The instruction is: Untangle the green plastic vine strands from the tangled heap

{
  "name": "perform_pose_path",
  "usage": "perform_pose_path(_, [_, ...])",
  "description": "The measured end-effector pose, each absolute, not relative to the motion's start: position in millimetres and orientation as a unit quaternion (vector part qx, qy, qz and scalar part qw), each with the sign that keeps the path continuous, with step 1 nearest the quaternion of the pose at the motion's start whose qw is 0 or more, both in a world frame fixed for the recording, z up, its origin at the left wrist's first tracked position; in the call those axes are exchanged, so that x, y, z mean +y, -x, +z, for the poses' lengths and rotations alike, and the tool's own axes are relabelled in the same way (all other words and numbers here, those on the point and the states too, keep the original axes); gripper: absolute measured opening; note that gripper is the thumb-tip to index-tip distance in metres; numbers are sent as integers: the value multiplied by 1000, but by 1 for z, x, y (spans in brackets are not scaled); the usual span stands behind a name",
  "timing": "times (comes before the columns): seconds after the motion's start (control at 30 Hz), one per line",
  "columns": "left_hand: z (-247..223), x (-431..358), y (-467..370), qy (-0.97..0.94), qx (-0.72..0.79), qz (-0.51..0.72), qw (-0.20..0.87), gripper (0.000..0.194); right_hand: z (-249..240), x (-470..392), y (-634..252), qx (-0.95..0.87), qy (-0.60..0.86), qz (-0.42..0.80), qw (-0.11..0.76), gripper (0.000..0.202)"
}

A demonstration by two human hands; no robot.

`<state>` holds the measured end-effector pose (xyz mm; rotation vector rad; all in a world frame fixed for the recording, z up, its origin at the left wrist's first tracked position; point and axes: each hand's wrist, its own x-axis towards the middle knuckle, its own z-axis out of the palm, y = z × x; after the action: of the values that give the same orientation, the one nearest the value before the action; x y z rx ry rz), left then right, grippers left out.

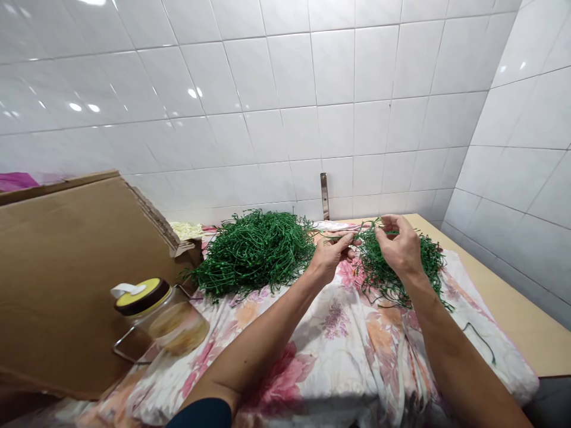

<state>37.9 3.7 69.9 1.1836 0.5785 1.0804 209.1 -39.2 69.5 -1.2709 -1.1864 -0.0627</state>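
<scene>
A large heap of thin green plastic-looking stems (254, 252) lies on a flowered cloth (330, 339). To its right is a smaller green pile (430, 261). Between the two, my left hand (332, 252) pinches a few green stems with thumb and fingers. My right hand (399, 244) is over the smaller pile, its fingers curled and closed near the thumb around thin green stems. Some strands stretch between both hands. The fingertips partly overlap the stems behind them.
A cardboard box (75, 285) stands at the left, with a lidded jar (178, 327) beside it. Pale strands (186, 230) lie behind the box. A metal strip (325, 196) leans at the tiled wall. One loose stem (484, 342) rests at the right.
</scene>
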Motion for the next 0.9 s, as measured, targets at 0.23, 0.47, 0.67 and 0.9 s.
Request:
perform_pose_path(0.23, [64,4,-42,-563,284,521,575,49,84,-63,-186,-650,487,-98,575,21])
perform_pose_path(0.47, [59,7,-44,-605,294,532,514,40,67,-45,-197,-713,522,-119,452,18])
perform_pose_path(0.67, [52,14,-41,-640,329,526,452,35,67,-46,-199,-717,526,-138,436,11])
perform_pose_path(0.9, [47,13,-39,-692,370,534,313,25,67,-53,-186,-696,561,-198,402,14])
